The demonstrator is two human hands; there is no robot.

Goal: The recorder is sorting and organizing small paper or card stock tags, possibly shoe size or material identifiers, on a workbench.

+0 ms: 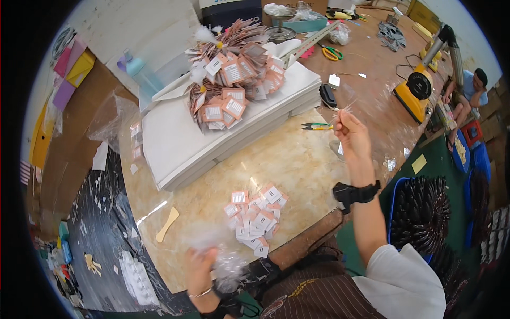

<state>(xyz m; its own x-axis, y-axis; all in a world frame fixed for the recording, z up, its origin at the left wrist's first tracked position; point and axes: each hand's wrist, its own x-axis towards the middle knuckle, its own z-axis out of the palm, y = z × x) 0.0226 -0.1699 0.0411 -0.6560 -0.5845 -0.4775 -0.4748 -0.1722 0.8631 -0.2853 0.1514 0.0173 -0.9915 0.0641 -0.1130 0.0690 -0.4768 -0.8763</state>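
My right hand [353, 135] is raised over the right side of the table, its fingers pinched on thin clear strands [346, 108]. At the near left edge my left hand [202, 268], partly blurred, is closed on a crumpled clear plastic bag [229, 266]. Just beyond that bag, a loose pile of small white and orange cards [257, 219] lies on the marbled tabletop [212, 204]. Farther back, bundles of similar cards [228, 109] rest on a thick stack of white sheets [175, 154].
Left of the pile lies a wooden spatula-shaped stick [167, 225]. Small snips [317, 127] and a black object [328, 95] are beyond my right hand. Scissors [332, 52], a yellow machine [414, 93] and a blue bottle [142, 73] stand farther off. Someone [470, 93] sits at far right.
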